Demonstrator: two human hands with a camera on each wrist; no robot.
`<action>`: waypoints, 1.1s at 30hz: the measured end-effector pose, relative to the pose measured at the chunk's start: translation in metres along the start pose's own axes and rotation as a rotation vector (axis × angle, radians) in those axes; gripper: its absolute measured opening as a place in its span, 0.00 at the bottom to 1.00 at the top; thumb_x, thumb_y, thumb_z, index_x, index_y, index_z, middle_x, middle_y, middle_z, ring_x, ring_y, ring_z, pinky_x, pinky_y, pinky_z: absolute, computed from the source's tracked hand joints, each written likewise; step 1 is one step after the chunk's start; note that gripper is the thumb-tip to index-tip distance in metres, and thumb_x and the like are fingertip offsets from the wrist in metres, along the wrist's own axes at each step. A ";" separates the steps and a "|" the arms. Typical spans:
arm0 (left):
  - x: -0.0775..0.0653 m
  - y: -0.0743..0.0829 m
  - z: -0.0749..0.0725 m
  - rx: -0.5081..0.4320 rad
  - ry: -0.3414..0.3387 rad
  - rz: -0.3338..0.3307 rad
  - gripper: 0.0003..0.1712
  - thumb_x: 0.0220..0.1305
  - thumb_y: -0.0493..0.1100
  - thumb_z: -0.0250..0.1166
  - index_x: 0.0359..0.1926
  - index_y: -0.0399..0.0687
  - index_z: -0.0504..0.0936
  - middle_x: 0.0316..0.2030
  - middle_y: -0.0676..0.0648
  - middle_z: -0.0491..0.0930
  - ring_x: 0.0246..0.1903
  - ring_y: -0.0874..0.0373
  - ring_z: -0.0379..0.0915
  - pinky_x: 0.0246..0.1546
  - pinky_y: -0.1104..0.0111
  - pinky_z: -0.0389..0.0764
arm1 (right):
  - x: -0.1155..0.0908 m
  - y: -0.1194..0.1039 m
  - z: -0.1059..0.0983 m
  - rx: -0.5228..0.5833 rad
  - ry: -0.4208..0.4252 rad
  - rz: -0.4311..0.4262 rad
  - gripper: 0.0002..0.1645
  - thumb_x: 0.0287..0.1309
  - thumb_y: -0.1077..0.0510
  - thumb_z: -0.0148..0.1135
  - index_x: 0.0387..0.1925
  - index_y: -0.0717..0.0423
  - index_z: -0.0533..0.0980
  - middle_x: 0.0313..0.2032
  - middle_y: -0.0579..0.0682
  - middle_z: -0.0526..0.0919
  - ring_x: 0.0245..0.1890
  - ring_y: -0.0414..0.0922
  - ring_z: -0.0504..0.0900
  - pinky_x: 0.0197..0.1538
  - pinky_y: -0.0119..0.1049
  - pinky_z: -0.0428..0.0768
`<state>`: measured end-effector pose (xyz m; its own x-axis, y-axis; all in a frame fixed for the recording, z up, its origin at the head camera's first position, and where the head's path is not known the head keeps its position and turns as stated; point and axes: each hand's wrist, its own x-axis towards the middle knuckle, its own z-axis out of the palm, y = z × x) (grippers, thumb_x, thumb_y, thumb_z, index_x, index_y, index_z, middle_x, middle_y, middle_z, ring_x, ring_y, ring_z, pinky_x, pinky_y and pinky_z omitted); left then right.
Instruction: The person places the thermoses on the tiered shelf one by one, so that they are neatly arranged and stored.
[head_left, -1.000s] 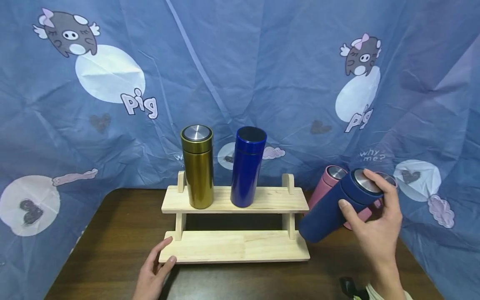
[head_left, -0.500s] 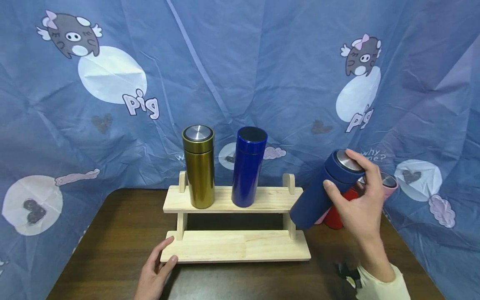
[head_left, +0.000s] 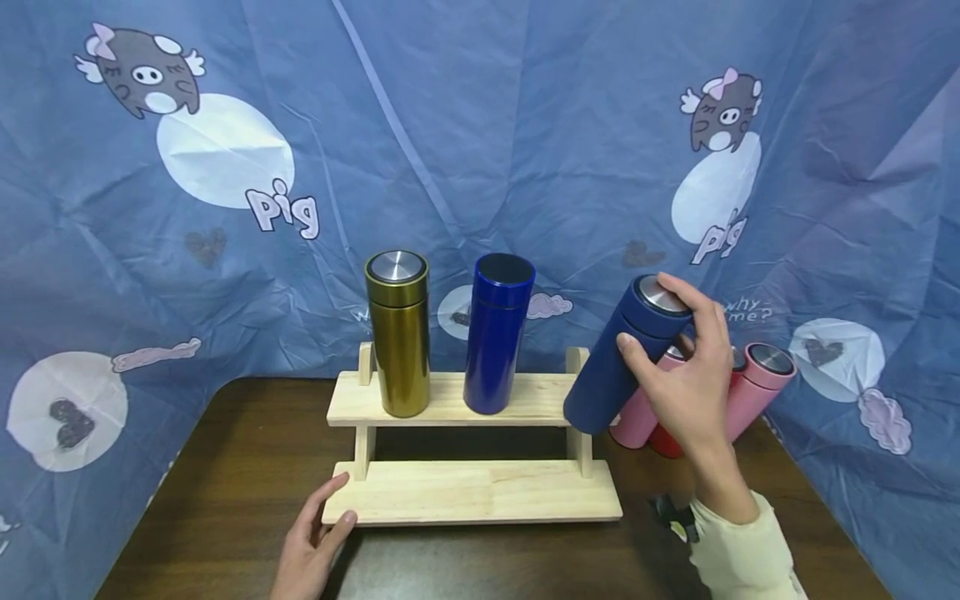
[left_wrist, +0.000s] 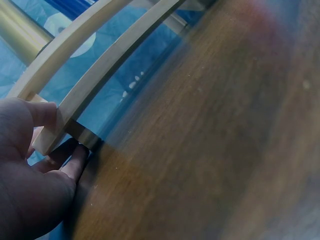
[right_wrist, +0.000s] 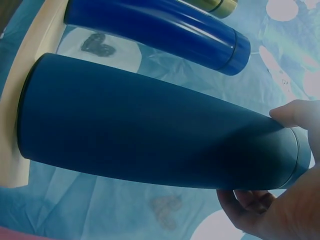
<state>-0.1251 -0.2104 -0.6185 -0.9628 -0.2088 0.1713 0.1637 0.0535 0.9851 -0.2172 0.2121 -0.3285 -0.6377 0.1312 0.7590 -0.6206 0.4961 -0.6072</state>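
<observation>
My right hand (head_left: 678,367) grips a matte navy flask (head_left: 611,367) near its steel-topped lid, tilted, its base in the air by the right end of the wooden rack's upper shelf (head_left: 457,400). In the right wrist view the navy flask (right_wrist: 150,130) fills the frame, with my fingers (right_wrist: 292,115) round its lid end. A gold flask (head_left: 397,333) and a glossy blue flask (head_left: 495,333) stand upright on that shelf. My left hand (head_left: 318,542) rests against the front left corner of the rack's lower board (head_left: 480,492); the left wrist view shows its fingers (left_wrist: 42,112) touching that corner.
Two pink flasks (head_left: 753,387) and a red one (head_left: 667,437) lean at the back right, behind my right hand. A small dark object (head_left: 671,512) lies by my right sleeve. The dark wooden table (head_left: 225,483) is backed by a blue cartoon cloth (head_left: 480,150).
My right hand has lifted the navy flask up and leftward, from low beside the rack's right end to the level of the upper shelf. The left hand has stayed at the rack's corner.
</observation>
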 end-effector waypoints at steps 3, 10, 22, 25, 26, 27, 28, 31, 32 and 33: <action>-0.001 0.004 0.002 -0.025 0.004 0.044 0.30 0.77 0.30 0.68 0.76 0.37 0.75 0.73 0.39 0.76 0.62 0.76 0.73 0.57 0.85 0.74 | 0.002 0.000 0.006 -0.008 -0.014 -0.001 0.44 0.58 0.68 0.80 0.75 0.51 0.78 0.59 0.37 0.76 0.62 0.42 0.76 0.57 0.26 0.81; -0.001 0.007 0.003 -0.006 0.018 0.045 0.29 0.77 0.32 0.69 0.76 0.41 0.77 0.70 0.48 0.78 0.61 0.76 0.73 0.57 0.85 0.75 | 0.003 0.004 0.021 -0.007 -0.009 -0.029 0.42 0.59 0.65 0.79 0.75 0.50 0.78 0.60 0.53 0.79 0.61 0.46 0.77 0.56 0.27 0.82; -0.001 0.007 0.003 0.015 0.011 -0.013 0.30 0.78 0.36 0.70 0.76 0.43 0.77 0.72 0.49 0.77 0.62 0.78 0.74 0.58 0.84 0.75 | 0.004 0.001 0.042 0.034 -0.020 -0.042 0.41 0.61 0.63 0.79 0.75 0.50 0.78 0.58 0.60 0.79 0.62 0.42 0.75 0.55 0.26 0.83; -0.002 0.008 0.004 0.005 0.016 0.018 0.30 0.78 0.34 0.70 0.76 0.41 0.77 0.71 0.49 0.78 0.61 0.77 0.74 0.58 0.84 0.75 | 0.005 0.001 0.045 0.047 -0.023 -0.044 0.40 0.61 0.63 0.78 0.75 0.50 0.78 0.58 0.59 0.79 0.62 0.44 0.76 0.55 0.26 0.83; -0.002 0.008 0.004 0.001 0.013 0.027 0.30 0.78 0.34 0.69 0.76 0.42 0.77 0.71 0.47 0.78 0.61 0.78 0.74 0.58 0.84 0.75 | 0.005 0.001 0.045 0.048 -0.025 -0.044 0.40 0.61 0.63 0.78 0.75 0.50 0.78 0.58 0.59 0.79 0.62 0.44 0.76 0.55 0.28 0.84; -0.003 0.008 0.005 -0.017 0.018 0.043 0.29 0.77 0.32 0.69 0.76 0.40 0.77 0.71 0.44 0.78 0.61 0.78 0.74 0.58 0.84 0.75 | 0.005 0.001 0.046 0.046 -0.026 -0.045 0.40 0.61 0.62 0.78 0.75 0.50 0.78 0.58 0.58 0.79 0.62 0.45 0.76 0.55 0.31 0.85; -0.003 0.008 0.005 -0.038 0.018 0.063 0.29 0.77 0.30 0.68 0.76 0.38 0.77 0.72 0.40 0.77 0.61 0.77 0.75 0.58 0.85 0.75 | 0.006 0.001 0.046 0.043 -0.026 -0.045 0.40 0.61 0.62 0.78 0.75 0.50 0.78 0.58 0.58 0.79 0.62 0.46 0.77 0.55 0.34 0.86; -0.003 0.008 0.006 -0.045 0.021 0.076 0.29 0.76 0.30 0.68 0.75 0.40 0.77 0.71 0.40 0.78 0.61 0.77 0.75 0.57 0.85 0.75 | 0.006 0.002 0.048 0.039 -0.028 -0.052 0.40 0.61 0.62 0.77 0.75 0.51 0.78 0.57 0.59 0.79 0.62 0.50 0.77 0.55 0.51 0.89; -0.003 0.006 0.006 -0.052 0.024 0.080 0.29 0.76 0.29 0.68 0.75 0.40 0.78 0.70 0.43 0.78 0.61 0.77 0.75 0.57 0.85 0.75 | 0.006 0.003 0.048 0.039 -0.031 -0.055 0.40 0.61 0.61 0.77 0.75 0.51 0.78 0.57 0.59 0.79 0.61 0.51 0.77 0.55 0.57 0.89; -0.003 0.006 0.006 -0.057 0.024 0.083 0.29 0.76 0.29 0.68 0.75 0.40 0.78 0.70 0.45 0.78 0.61 0.76 0.75 0.57 0.85 0.75 | 0.006 0.003 0.049 0.041 -0.036 -0.058 0.40 0.61 0.61 0.77 0.75 0.51 0.77 0.58 0.59 0.78 0.61 0.51 0.77 0.55 0.62 0.88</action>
<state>-0.1228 -0.2040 -0.6134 -0.9402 -0.2292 0.2518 0.2550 0.0159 0.9668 -0.2456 0.1729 -0.3371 -0.6158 0.0716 0.7846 -0.6748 0.4662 -0.5722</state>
